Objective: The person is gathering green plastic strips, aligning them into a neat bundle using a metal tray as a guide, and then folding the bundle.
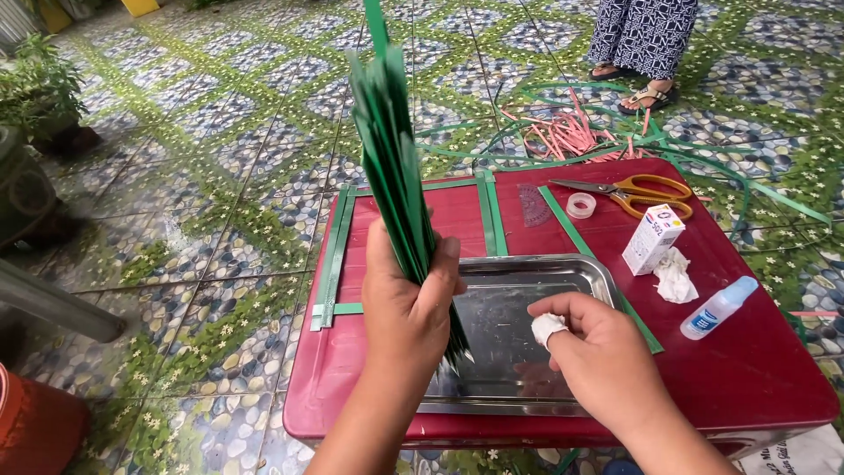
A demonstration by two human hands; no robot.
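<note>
While the left hand (409, 303) grips one bundle of green strips (391, 167), the right hand (593, 352) pinches one white wad (547, 328).

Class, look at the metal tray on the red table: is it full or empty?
Empty: the metal tray shows only bare, shiny base; the green strips stand in the left hand.

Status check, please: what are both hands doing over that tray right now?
Left hand grips upright bundle of green plastic strips. Right hand pinches small white wad over shiny metal tray. Nothing between them.
</note>
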